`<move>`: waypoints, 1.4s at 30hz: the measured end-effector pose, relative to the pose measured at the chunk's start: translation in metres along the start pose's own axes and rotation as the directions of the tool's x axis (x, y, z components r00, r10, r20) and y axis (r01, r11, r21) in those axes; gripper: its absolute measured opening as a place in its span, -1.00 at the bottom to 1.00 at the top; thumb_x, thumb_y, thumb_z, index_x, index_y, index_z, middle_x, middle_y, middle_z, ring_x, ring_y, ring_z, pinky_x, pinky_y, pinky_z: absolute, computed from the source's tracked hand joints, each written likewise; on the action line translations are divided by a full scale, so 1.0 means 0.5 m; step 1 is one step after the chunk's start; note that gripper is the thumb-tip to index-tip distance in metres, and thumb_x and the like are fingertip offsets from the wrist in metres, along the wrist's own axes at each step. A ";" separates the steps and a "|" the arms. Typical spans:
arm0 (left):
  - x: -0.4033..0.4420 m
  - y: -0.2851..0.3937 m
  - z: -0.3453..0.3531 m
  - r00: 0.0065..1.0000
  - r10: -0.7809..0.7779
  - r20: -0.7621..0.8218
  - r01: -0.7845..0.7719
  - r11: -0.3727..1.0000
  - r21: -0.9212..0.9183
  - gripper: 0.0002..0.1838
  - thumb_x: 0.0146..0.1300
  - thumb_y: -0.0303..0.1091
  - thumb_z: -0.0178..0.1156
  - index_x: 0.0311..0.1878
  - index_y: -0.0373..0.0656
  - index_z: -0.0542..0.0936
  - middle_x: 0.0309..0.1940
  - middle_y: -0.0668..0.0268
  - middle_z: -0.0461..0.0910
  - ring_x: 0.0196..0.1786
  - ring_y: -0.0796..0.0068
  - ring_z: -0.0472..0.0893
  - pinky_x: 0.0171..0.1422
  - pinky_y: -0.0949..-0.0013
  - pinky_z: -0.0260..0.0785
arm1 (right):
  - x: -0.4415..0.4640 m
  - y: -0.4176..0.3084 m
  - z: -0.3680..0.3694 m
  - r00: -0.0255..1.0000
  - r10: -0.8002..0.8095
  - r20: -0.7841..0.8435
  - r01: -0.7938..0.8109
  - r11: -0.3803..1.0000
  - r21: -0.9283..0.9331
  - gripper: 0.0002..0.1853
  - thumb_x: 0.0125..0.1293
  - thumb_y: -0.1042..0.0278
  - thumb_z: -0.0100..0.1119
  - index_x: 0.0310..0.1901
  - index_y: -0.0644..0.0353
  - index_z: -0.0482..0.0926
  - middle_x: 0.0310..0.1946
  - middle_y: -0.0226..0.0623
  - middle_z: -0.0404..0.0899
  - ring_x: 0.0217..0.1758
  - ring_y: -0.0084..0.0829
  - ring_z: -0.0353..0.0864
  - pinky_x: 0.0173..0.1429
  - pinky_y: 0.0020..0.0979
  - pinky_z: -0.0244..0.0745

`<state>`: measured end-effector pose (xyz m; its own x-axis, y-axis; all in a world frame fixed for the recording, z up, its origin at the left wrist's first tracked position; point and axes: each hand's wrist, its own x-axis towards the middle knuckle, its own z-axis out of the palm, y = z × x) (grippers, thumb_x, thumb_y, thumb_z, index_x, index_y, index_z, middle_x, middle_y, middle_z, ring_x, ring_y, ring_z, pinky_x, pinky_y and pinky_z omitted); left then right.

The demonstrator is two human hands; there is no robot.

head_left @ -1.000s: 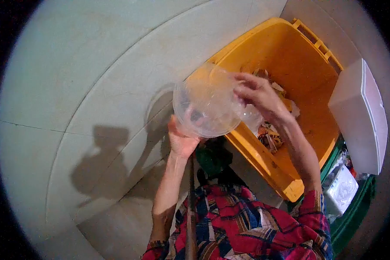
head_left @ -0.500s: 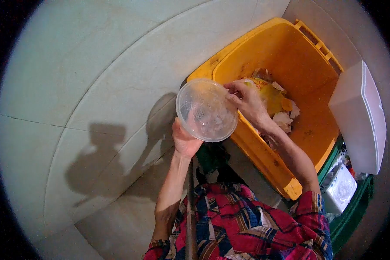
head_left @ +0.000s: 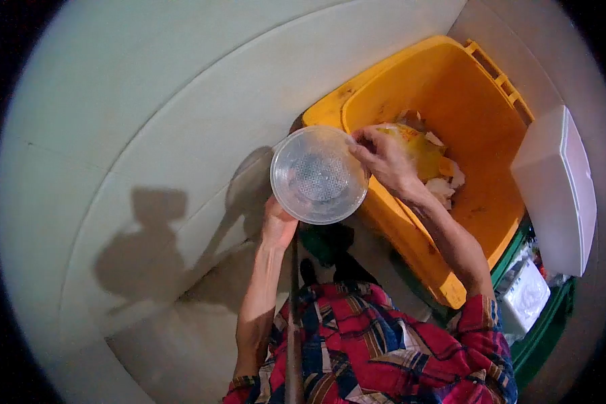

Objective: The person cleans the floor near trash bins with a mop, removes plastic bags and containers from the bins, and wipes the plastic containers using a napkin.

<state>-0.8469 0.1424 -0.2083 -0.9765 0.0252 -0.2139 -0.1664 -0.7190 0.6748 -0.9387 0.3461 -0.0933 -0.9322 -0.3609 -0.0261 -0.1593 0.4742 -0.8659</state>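
Note:
A round clear plastic container [head_left: 319, 176] with a textured base is held up in front of my body, its round face toward the camera. My left hand [head_left: 278, 219] grips it from below at the lower left, with most fingers hidden behind it. At its right rim, my right hand [head_left: 386, 156] pinches the edge between thumb and fingers. Beside my right forearm stands an open yellow bin [head_left: 481, 135], with yellow plastic [head_left: 423, 153] and torn pale scraps [head_left: 442, 190] inside.
A white foam box [head_left: 555, 192] leans at the bin's right side. Below it, a green bin [head_left: 549, 340] holds a wrapped white tray [head_left: 525, 296] and other waste. Tiled wall [head_left: 148, 87] rises on the left. A pole [head_left: 294, 323] stands upright before the plaid shirt [head_left: 377, 343].
The container has turned its round face more fully to the camera. My right hand has come from over the bin to the container's rim. More of the bin's contents now shows.

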 end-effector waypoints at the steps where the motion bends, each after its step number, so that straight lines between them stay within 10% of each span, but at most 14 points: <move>1: -0.009 0.001 -0.008 0.999 -0.005 0.043 0.009 0.996 -0.088 -0.31 0.18 -0.12 0.16 0.31 -0.21 0.18 0.21 0.17 0.33 0.27 0.27 0.31 0.37 0.16 0.11 | -0.001 0.002 0.008 0.999 -0.034 -0.012 0.034 0.999 -0.021 -0.79 0.29 0.34 0.06 -0.20 0.34 0.50 -0.40 -0.28 0.49 -0.36 -0.46 0.44 -0.26 -0.47 0.38; 5: -0.050 0.015 -0.031 0.987 0.031 0.155 0.004 0.976 -0.218 -0.19 0.13 -0.01 0.18 0.34 -0.22 0.12 0.22 0.10 0.31 0.27 0.22 0.30 0.37 0.14 0.11 | 0.002 0.022 0.046 0.981 -0.181 -0.073 0.168 0.974 -0.151 -0.77 0.25 0.32 0.07 -0.22 0.36 0.47 -0.42 -0.19 0.49 -0.34 -0.38 0.47 -0.23 -0.38 0.39; 9: -0.088 0.038 -0.038 0.998 0.067 -0.011 -0.065 0.988 0.141 -0.14 0.08 0.02 0.18 0.35 -0.24 0.10 0.20 0.04 0.32 0.26 0.21 0.32 0.36 0.13 0.11 | -0.004 0.010 0.093 0.948 -0.305 -0.088 0.283 0.938 -0.200 -0.75 0.19 0.30 0.12 -0.27 0.37 0.46 -0.45 -0.13 0.49 -0.29 -0.31 0.52 -0.18 -0.28 0.38; 15: -0.120 0.060 -0.082 0.981 0.193 -0.036 -0.187 0.975 0.121 -0.18 0.10 -0.04 0.14 0.34 -0.28 0.11 0.12 0.04 0.41 0.19 0.23 0.41 0.35 0.17 0.14 | -0.040 -0.017 0.158 0.984 -0.043 0.175 -0.027 0.926 0.377 -0.29 0.11 0.08 0.25 0.23 0.23 0.24 0.07 -0.17 0.41 0.10 -0.30 0.42 0.13 -0.23 0.34; 18: -0.122 0.069 -0.091 0.981 0.192 -0.008 -0.189 0.973 0.132 -0.22 0.15 0.00 0.12 0.33 -0.28 0.14 0.12 0.05 0.41 0.15 0.27 0.44 0.31 0.19 0.20 | -0.056 -0.029 0.171 0.864 -0.036 0.502 -0.379 0.609 0.697 -0.04 -0.04 0.00 0.35 0.34 0.15 0.04 0.27 -0.15 0.14 0.33 -0.18 0.12 0.37 -0.07 0.05; 22: -0.129 0.093 -0.112 0.973 0.224 0.051 -0.223 0.975 -0.017 -0.28 0.25 -0.02 0.07 0.32 -0.29 0.14 0.11 0.03 0.42 0.10 0.26 0.47 0.24 0.18 0.27 | -0.046 -0.013 0.197 0.907 0.064 0.417 -0.413 0.342 0.844 -0.13 0.01 0.11 0.32 0.32 0.14 0.10 0.30 -0.15 0.11 0.32 -0.21 0.16 0.36 -0.09 0.08; 29: -0.161 0.118 -0.168 0.986 0.161 -0.051 -0.152 0.978 0.142 -0.39 0.32 -0.17 -0.01 0.33 -0.29 0.12 0.22 -0.01 0.31 0.22 0.14 0.38 0.12 0.16 0.39 | -0.082 0.048 0.208 0.998 0.000 -0.061 0.021 0.944 0.329 -0.11 -0.01 0.20 0.20 0.34 0.29 0.01 0.33 -0.01 0.05 0.38 -0.17 0.06 0.42 -0.24 -0.05; 33: -0.173 0.146 -0.148 0.981 0.091 -0.172 -0.017 0.920 0.391 -0.47 0.29 -0.42 -0.05 0.32 -0.29 0.16 0.19 -0.02 0.35 0.20 0.14 0.41 -0.07 0.26 0.52 | -0.132 0.119 0.265 0.988 0.011 -0.152 0.004 0.996 0.094 -0.10 0.00 0.22 0.21 0.36 0.25 -0.03 0.34 -0.02 -0.02 0.42 -0.15 -0.02 0.42 -0.25 -0.05; 36: -0.189 0.159 -0.155 0.951 0.148 -0.271 0.038 0.815 0.579 -0.49 0.26 -0.51 -0.10 0.30 -0.30 0.21 0.14 0.00 0.41 0.09 0.27 0.49 -0.24 0.37 0.56 | -0.162 0.108 0.299 0.964 0.015 -0.266 0.062 0.958 0.280 -0.06 -0.03 0.25 0.25 0.37 0.21 -0.07 0.35 -0.05 -0.04 0.42 -0.17 -0.04 0.43 -0.24 -0.07; 42: -0.211 0.183 -0.132 0.896 0.320 -0.307 -0.105 0.826 0.554 -0.57 0.26 -0.52 -0.13 0.22 -0.25 0.33 -0.33 0.22 0.55 -0.59 0.66 0.40 -0.68 0.60 0.22 | -0.162 0.043 0.375 0.926 -0.216 -0.309 0.330 0.860 0.389 -0.06 -0.05 0.31 0.27 0.35 0.21 -0.05 0.32 -0.06 -0.03 0.41 -0.16 -0.03 0.42 -0.23 -0.06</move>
<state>-0.7501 0.0280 -0.1707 -0.8863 -0.4209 -0.1930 -0.1111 -0.2112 0.9711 -0.8059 0.2349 -0.2037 -0.9295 -0.1889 0.3169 -0.3182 -0.0239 -0.9477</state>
